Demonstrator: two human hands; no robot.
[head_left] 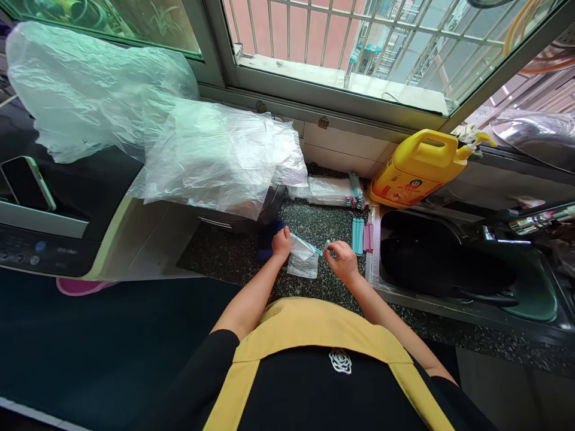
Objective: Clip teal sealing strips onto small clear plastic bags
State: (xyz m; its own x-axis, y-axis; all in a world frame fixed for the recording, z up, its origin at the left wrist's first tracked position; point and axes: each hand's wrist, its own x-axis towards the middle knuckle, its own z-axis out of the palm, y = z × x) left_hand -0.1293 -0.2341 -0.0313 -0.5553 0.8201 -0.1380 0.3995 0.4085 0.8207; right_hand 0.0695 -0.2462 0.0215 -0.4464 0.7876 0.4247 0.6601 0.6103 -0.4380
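My left hand (pixel 281 241) is closed and pinches the upper left corner of a small clear plastic bag (pixel 303 266) over the speckled countertop (pixel 318 216). A slim teal bag sealing clip (pixel 318 251) lies at the bag's right end. My right hand (pixel 342 261) is closed on the clip's outer end, thumb and forefinger together. Just beyond that hand, several teal clips (pixel 357 236) lie side by side, with pink clips (pixel 368 237) along their right. Farther back rests a stack of clear bags (pixel 330 190) with more teal and pink clips at its right end.
A yellow pump jug (pixel 412 170) stands by the sink (pixel 375 269), which holds a large black pan (pixel 440 257). Big plastic bags (pixel 215 155) cover a dark box at left. A phone (pixel 27 182) lies on the appliance (pixel 49 242). A barred window (pixel 332 36) runs behind.
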